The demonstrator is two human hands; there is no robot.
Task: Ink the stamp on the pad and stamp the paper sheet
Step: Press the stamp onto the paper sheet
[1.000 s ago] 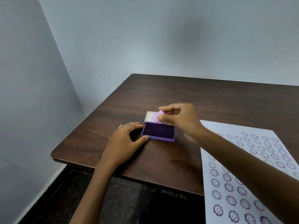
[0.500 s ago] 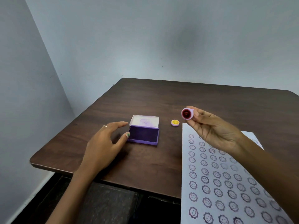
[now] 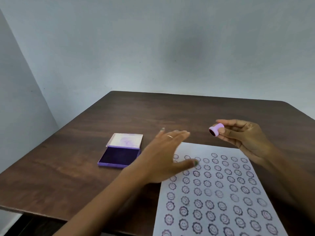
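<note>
Now pinching the stamp (image 3: 216, 129) between thumb and fingertips of the right hand (image 3: 243, 138), grip clamped round its lilac handle, dark inked face turned out toward the left and held up off the desk (image 3: 71, 167), above the bare strip just beyond the far edge of the paper sheet (image 3: 216, 189). Lifted clear of the ink pad (image 3: 119, 157) a second ago, tipped face-up half a second ago as if for a check, and since carried a little farther right and rolled onto its side. Left hand (image 3: 163, 155) gone from beside the pad, fingers straight and spread, holding nothing, blurred with motion and sweeping across to the sheet's near-left top corner; whether touching the paper yet, cannot tell. Pad left open on the desk, lid folded back, well apart from both hands. Small yellow disc seen by the pad half a second ago no longer visible, likely hidden behind the left hand. Sheet already crowded with rows of purple smiley prints, with white space showing only along the top margin. Inking apparently done, then; likely next, pinning the sheet flat with the left hand and pressing the stamp squarely down on a free spot, before the ink dries.
</note>
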